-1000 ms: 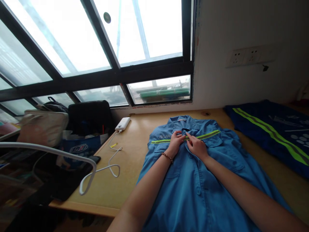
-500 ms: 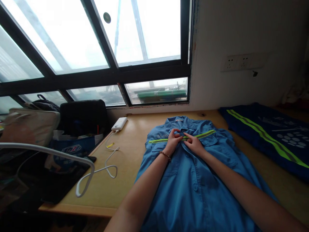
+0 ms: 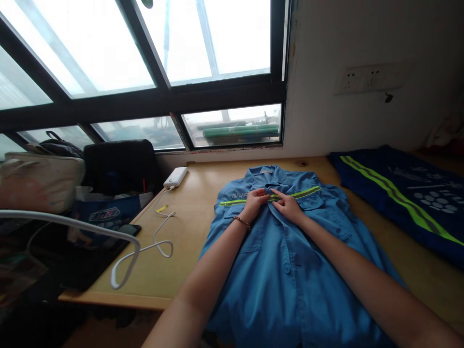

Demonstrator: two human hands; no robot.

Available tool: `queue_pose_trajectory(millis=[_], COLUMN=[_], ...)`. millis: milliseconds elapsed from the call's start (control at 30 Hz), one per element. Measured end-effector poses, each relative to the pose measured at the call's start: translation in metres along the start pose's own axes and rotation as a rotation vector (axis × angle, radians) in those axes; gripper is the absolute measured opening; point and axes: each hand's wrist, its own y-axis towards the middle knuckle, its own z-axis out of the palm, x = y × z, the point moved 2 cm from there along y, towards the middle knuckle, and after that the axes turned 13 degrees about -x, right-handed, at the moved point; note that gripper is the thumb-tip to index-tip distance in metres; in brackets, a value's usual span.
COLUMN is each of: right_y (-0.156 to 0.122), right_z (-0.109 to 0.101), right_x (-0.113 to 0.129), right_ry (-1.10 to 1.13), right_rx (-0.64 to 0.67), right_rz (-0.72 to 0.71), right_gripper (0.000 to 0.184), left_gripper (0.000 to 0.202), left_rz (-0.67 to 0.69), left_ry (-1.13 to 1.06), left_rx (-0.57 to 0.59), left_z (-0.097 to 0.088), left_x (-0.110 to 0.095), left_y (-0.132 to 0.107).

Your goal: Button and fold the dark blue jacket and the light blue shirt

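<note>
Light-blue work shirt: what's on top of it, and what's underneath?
The left hand and right hand touch the front of the light-blue work shirt at its reflective stripe, hiding the fabric beneath. The wood-toned table shows around it; whatever lies directly under is covered.

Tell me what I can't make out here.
In the head view:
Blue shirt under left hand and right hand: hidden by them.
Its lower end: cut off by lower edge.
Dark garment, right part: cut off by right edge.
Lettering on blue bag: too small, blurred.
</note>
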Motion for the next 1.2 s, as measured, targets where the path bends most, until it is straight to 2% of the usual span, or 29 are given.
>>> queue_pose_trajectory(millis=[67, 233, 367, 467, 600, 767, 1000, 1100, 1200], right_y=[-0.003, -0.007, -0.003, 0.001, 0.006, 0.006, 0.002, 0.002, -0.001], right_z=[-0.002, -0.012, -0.008, -0.002, 0.002, 0.001, -0.001, -0.006, -0.013], right_x=[0.004, 0.016, 0.011, 0.001, -0.009, -0.006, 0.002, 0.002, 0.007], right_ry=[-0.035, -0.172, -0.16, -0.124, -0.013, 0.068, 0.079, 0.072, 0.012], right_rx=[-0.025, -0.272, -0.217, -0.176, -0.151, -0.148, -0.23, -0.334, -0.422], right_rz=[-0.041, -0.246, -0.344, -0.311, -0.244, -0.18, -0.113, -0.066, 0.035], right_gripper=[0.045, 0.042, 0.047, 0.049, 0.043, 0.031, 0.03, 0.032, 0.025], left_gripper=[0.026, 0.024, 0.028, 0.029, 0.027, 0.021, 0.024, 0.028, 0.033], left_rz=[-0.022, -0.08, -0.107, -0.112, -0.082, -0.007, 0.008, -0.004, -0.013], left_ry=[0.008, 0.008, 0.014, 0.026, 0.073, 0.114, 0.152, 0.138, 0.139], left_rx=[0.023, 0.001, -0.025, 0.008, 0.078, 0.115, 0.071, -0.005, -0.054], left_z=[0.001, 0.001, -0.001, -0.002, -0.002, 0.001, 0.003, 0.002, 0.002], left_x=[-0.002, -0.005, -0.006, -0.005, -0.005, -0.003, -0.001, -0.003, -0.004], left_y=[-0.001, -0.001, 0.002, 0.003, 0.003, 0.004, 0.003, 0.002, 0.003])
